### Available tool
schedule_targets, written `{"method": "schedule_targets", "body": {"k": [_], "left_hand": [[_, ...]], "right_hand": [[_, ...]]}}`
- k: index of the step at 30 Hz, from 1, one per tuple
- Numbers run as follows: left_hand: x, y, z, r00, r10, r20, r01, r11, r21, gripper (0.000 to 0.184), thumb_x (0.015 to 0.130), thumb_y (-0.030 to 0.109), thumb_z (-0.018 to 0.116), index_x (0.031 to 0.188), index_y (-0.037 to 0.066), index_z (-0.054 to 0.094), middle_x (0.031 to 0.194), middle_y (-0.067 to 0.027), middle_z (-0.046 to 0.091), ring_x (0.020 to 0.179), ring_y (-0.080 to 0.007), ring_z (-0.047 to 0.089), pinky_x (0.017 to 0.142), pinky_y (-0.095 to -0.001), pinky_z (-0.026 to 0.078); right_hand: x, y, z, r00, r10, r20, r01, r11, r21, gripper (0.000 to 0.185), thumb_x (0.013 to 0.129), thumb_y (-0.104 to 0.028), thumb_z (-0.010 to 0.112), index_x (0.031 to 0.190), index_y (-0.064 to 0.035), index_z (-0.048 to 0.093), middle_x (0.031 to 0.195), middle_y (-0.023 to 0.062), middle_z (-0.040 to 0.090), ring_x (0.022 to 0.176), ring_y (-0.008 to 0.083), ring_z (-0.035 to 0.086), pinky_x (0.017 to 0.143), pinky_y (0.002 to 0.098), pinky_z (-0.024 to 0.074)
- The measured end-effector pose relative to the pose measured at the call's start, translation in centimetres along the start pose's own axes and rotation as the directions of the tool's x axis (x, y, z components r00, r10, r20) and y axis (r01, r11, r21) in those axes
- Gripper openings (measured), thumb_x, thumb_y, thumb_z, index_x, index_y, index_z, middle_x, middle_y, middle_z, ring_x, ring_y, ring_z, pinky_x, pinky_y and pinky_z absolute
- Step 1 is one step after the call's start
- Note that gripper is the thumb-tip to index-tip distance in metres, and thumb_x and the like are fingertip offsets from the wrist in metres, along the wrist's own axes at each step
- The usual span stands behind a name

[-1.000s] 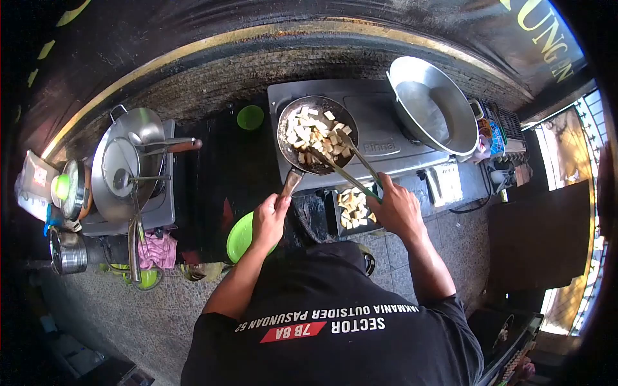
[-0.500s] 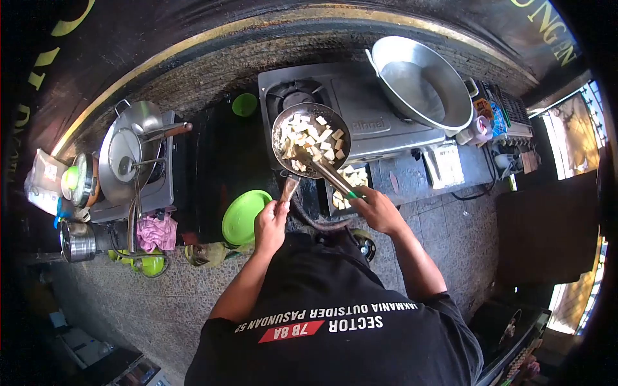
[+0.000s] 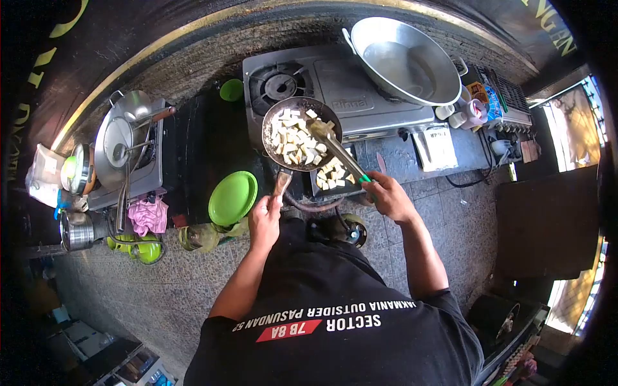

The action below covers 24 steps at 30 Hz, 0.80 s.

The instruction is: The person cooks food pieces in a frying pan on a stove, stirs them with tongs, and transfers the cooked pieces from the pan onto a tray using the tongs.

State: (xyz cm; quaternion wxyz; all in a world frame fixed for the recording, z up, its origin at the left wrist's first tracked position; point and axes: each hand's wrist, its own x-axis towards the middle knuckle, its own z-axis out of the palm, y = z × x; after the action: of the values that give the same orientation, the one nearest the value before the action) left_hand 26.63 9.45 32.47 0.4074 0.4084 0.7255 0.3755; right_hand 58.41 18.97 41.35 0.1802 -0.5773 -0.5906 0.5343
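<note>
My left hand [image 3: 265,222] is closed around the handle of a dark frying pan [image 3: 283,165], which I hold just in front of the gas stove [image 3: 360,96]. Pale cut cubes of food [image 3: 295,138] with browned edges fill much of the pan. My right hand [image 3: 387,195] grips metal tongs [image 3: 344,156] with a green part by the fingers. Their tips are over the pan's right side, at the edge of the cubes. Partly beneath the pan, a dark tray [image 3: 351,189] bears more pale cubes [image 3: 333,175].
A large metal basin [image 3: 409,61] stands on the stove's right side. To the left lie a green plate [image 3: 233,198], a green bowl [image 3: 232,90] and a second stove with a wide wok [image 3: 112,154]. A pink cloth [image 3: 148,215] hangs at the counter edge.
The tongs' tips have shifted from the middle of the pan to its right side. The cubes have spread differently across the pan. The whole view has shifted slightly.
</note>
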Motion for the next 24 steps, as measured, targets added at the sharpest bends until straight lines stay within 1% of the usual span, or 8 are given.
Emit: {"method": "schedule_targets", "body": {"k": [3,6,7,9,10,12,16,24], "left_hand": [[-0.3,-0.6,0.4,0.996,0.081,-0.032,-0.08,0.996,0.038,0.045,0.104,0.043,0.06,0.092,0.0,0.066,0.065,-0.0113,0.058,0.059,-0.0255,0.057,0.059,-0.0411,0.044],[-1.1,0.2,0.5,0.991,0.121,-0.054,-0.116,0.989,0.087,0.045,0.104,0.043,0.06,0.091,-0.001,0.065,0.066,-0.0138,0.058,0.06,-0.0279,0.057,0.059,-0.0428,0.043],[-1.3,0.4,0.4,0.991,0.12,-0.055,-0.115,0.989,0.088,0.045,0.104,0.043,0.06,0.091,-0.001,0.065,0.066,-0.0138,0.058,0.06,-0.0279,0.057,0.059,-0.0428,0.043],[-1.7,0.7,0.2,0.975,0.209,-0.077,-0.19,0.961,0.201,0.043,0.104,0.042,0.062,0.087,0.003,0.062,0.063,0.0016,0.049,0.057,-0.0094,0.045,0.055,-0.0305,0.036],[-1.9,0.9,0.2,0.975,0.206,-0.078,-0.187,0.961,0.203,0.043,0.104,0.042,0.062,0.087,0.003,0.062,0.063,0.0016,0.049,0.057,-0.0094,0.045,0.055,-0.0305,0.036],[-2.4,1.1,0.2,0.993,0.107,-0.039,-0.1,0.984,0.145,0.044,0.104,0.04,0.06,0.09,-0.001,0.065,0.066,-0.0145,0.058,0.059,-0.0278,0.056,0.058,-0.0431,0.042],[-3.3,0.9,0.4,0.991,0.13,-0.028,-0.127,0.987,0.104,0.042,0.104,0.039,0.061,0.088,0.0,0.065,0.064,-0.0121,0.056,0.058,-0.0224,0.055,0.057,-0.0399,0.042],[-4.3,1.4,0.4,0.992,0.12,0.039,-0.123,0.99,0.073,0.041,0.104,0.038,0.062,0.09,0.0,0.066,0.063,-0.0063,0.057,0.059,-0.016,0.055,0.057,-0.0363,0.043]], "right_hand": [[-0.6,-0.1,-1.8,1.0,0.006,-0.014,-0.007,0.998,-0.063,0.045,0.101,-0.033,0.059,0.131,-0.0007,0.065,0.095,0.0156,0.076,0.082,0.0219,0.072,0.076,0.0368,0.0546],[-2.1,-1.8,-4.3,0.995,-0.103,-0.014,0.088,0.906,-0.414,0.046,0.098,-0.036,0.066,0.132,-0.0053,0.065,0.1,0.0219,0.076,0.095,0.0376,0.075,0.084,0.0462,0.0563],[-2.3,-2.4,-5.1,1.0,-0.023,-0.008,0.016,0.858,-0.514,0.046,0.097,-0.035,0.068,0.132,-0.006,0.066,0.102,0.0223,0.076,0.096,0.0408,0.074,0.085,0.0479,0.0564],[-3.1,-3.4,-5.9,0.997,-0.078,-0.017,0.05,0.777,-0.627,0.043,0.096,-0.034,0.069,0.128,-0.0071,0.068,0.103,0.0221,0.075,0.098,0.041,0.073,0.087,0.0487,0.0558],[-3.1,-3.8,-6.4,0.997,-0.077,-0.014,0.051,0.778,-0.626,0.043,0.096,-0.034,0.069,0.128,-0.0071,0.068,0.103,0.0221,0.075,0.098,0.041,0.073,0.087,0.0487,0.0558],[-2.7,-4.5,-7.3,0.995,-0.048,0.088,0.095,0.733,-0.674,0.04,0.095,-0.034,0.069,0.126,-0.0082,0.068,0.106,0.0203,0.074,0.1,0.0394,0.072,0.089,0.0497,0.0548],[-2.7,-4.7,-7.9,0.983,-0.119,0.139,0.183,0.572,-0.8,0.041,0.094,-0.033,0.069,0.128,-0.0101,0.068,0.11,0.0157,0.073,0.1,0.0374,0.071,0.085,0.0488,0.0549],[-3.2,-5.3,-8.7,0.987,-0.148,0.069,0.137,0.522,-0.842,0.04,0.094,-0.034,0.068,0.128,-0.0128,0.068,0.115,0.0109,0.072,0.104,0.0337,0.07,0.09,0.0462,0.0537]]}}
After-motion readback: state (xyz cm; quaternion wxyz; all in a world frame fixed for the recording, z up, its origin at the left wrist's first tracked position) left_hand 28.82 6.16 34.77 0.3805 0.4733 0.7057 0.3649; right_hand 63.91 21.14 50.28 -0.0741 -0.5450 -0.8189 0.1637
